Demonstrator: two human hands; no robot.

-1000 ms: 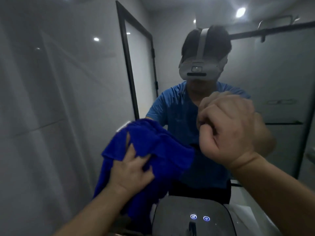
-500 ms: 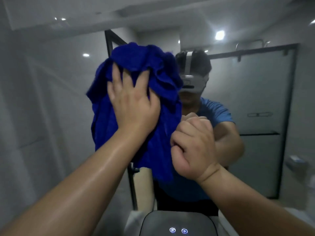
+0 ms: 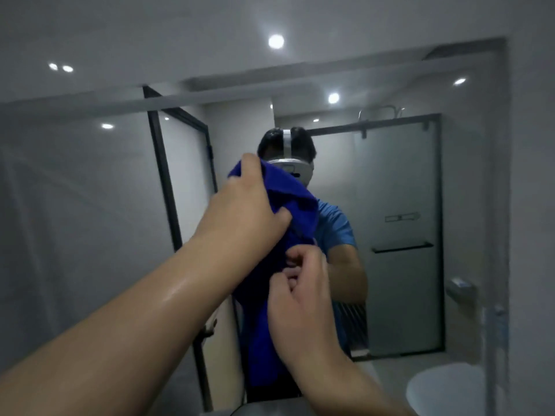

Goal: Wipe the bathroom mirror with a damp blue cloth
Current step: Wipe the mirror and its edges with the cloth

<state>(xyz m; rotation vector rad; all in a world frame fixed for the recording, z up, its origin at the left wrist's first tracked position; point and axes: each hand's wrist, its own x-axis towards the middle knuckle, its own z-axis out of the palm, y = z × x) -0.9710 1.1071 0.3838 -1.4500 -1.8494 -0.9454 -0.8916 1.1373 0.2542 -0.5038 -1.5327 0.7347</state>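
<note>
Left hand (image 3: 246, 211): grasps the top of the blue cloth (image 3: 289, 187).
Right hand (image 3: 300, 291): just below the left, pinching the cloth's hanging part.
Cloth: one, held by both hands.
Mirror (image 3: 399, 280): one, beyond both hands.

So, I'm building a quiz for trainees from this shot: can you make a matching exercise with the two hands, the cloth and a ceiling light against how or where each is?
1 left hand
2 right hand
3 blue cloth
4 ceiling light

a lit, above the mirror
b hangs before the mirror
c grips the cloth's top
d curled, low beside the cloth

Pairs: 1-c, 2-d, 3-b, 4-a
</note>
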